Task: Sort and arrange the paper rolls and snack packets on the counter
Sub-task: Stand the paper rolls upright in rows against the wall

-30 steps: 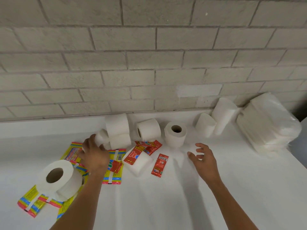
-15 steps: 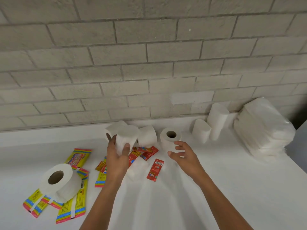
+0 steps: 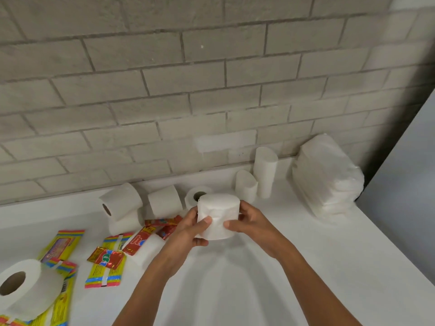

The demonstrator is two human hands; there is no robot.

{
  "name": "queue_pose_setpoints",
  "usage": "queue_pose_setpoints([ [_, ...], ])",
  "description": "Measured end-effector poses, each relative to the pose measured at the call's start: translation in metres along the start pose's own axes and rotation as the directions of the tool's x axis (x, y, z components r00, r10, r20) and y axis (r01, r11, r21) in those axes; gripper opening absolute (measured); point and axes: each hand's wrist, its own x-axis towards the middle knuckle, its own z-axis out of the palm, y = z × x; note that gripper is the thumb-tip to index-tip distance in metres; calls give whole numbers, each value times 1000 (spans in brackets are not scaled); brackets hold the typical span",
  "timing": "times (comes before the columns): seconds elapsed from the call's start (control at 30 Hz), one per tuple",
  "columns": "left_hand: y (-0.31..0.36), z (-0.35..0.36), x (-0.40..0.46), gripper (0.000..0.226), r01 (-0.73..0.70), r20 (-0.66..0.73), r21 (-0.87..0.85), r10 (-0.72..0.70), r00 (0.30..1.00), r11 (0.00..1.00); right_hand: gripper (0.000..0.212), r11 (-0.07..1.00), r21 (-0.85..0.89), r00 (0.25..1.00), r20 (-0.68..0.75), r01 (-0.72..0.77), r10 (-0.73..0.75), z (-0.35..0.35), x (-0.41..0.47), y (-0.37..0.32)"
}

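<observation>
both hands now share the paper roll, left hand and right hand fingers clamped round it above the bench, just in front of the upright roll. squeezing could crush it, or nudge that one over.

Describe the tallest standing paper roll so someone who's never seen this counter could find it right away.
Start at the big plastic-wrapped pack at the counter's right end, against the brick wall. Just left of it two narrow white rolls stand upright. The tall roll is the one nearer the wall, rising clearly above its shorter neighbour in front-left.
</observation>
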Motion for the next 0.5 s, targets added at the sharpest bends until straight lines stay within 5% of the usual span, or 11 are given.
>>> queue_pose_setpoints([
  [0.17,-3,26,19,47,47,-136,40,-41,990,998,58,998,-59,967,-254,-13,-2,-35,14,10],
  [0.5,-34,7,18,31,140,-304,56,-117,945,989,52,979,-199,719,-686,-41,-109,-66,99,13],
])
